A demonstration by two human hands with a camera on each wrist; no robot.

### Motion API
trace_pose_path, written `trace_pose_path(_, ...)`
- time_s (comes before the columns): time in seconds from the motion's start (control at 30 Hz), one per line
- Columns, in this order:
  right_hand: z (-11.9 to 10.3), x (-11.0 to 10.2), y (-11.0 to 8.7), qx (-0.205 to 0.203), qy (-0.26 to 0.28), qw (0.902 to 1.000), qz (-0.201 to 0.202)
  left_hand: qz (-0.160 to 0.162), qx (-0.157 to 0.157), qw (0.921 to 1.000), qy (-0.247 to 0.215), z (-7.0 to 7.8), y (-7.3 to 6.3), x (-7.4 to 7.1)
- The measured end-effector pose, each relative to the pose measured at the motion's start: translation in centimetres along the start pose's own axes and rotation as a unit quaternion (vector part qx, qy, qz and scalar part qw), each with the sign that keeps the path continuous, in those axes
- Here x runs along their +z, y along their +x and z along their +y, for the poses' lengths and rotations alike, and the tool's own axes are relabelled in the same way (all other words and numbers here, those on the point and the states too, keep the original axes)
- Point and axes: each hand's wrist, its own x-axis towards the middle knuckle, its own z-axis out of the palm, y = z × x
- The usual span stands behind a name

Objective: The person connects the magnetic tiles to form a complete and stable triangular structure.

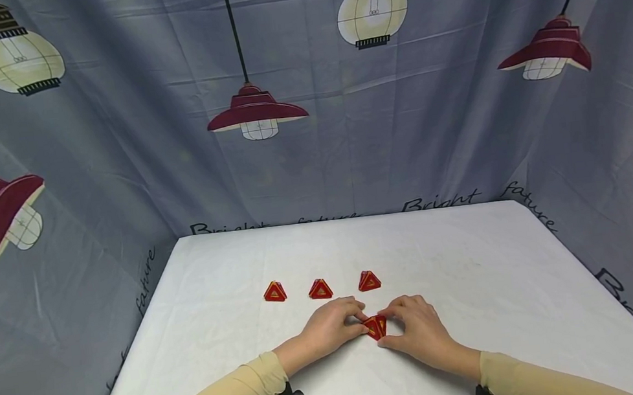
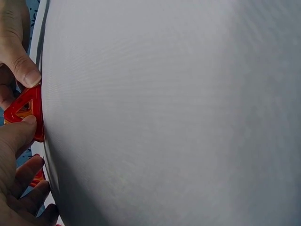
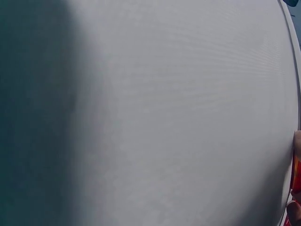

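Both hands meet over one small red triangular piece [image 1: 375,326] with yellow-orange trim, low over the white table. My left hand [image 1: 325,328] pinches its left side between thumb and fingertips. From the other side, my right hand [image 1: 421,334] holds it with the index finger at the far corner and the thumb at the near one. In the left wrist view the red piece [image 2: 37,107] shows a triangular recess, with thumbs against two of its edges. Only a sliver of the piece [image 3: 297,175] appears in the right wrist view, partly covered by fingers.
Three similar red triangular pieces lie in a row beyond the hands: a left one [image 1: 274,291], a middle one [image 1: 320,289] and a right one [image 1: 369,280]. The white table [image 1: 494,268] ends at a grey-blue curtain [image 1: 348,168] printed with lamps.
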Motion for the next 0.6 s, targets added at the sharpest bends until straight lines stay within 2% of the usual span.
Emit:
trace_pose_path(0.27, 0.08, -0.09, -0.13, 0.000, -0.001, 1.0000, -0.003, 0.006, 0.010, 0.9999, 0.010, -0.11, 0.10, 0.08)
trace_pose_path(0.5, 0.45, -0.41, -0.16, 0.015, -0.011, 0.9998, 0.006, 0.031, 0.038, 0.9964, 0.069, 0.23, 0.54, 0.18)
trace_pose_path(0.6, 0.73, -0.76, -0.15, 0.019, -0.019, 0.9996, 0.008, 0.039, 0.035, 0.9947, 0.088, 0.65, 0.99, 0.35)
